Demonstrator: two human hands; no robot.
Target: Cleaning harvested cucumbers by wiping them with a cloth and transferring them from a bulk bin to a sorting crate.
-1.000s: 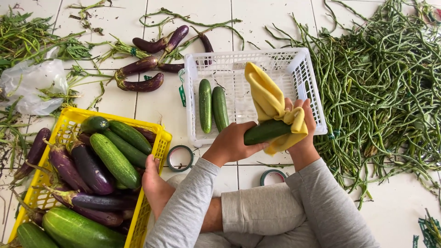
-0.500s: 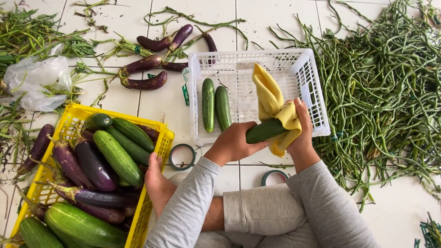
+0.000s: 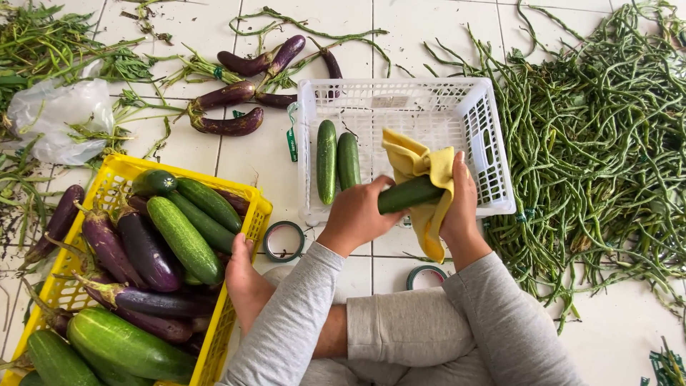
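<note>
Over the white crate's (image 3: 493,154) near rim a cucumber (image 3: 409,194) is gripped by the left hand (image 3: 355,214) and wiped with a yellow cloth (image 3: 421,179) wrapped in the right hand (image 3: 461,204) | done: two cucumbers (image 3: 337,161) laid inside crate | left: many cucumbers in yellow basket (image 3: 246,196) left of crate

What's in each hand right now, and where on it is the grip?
Left hand grips the cucumber by its near end; right hand wraps the yellow cloth around its far end.
</note>
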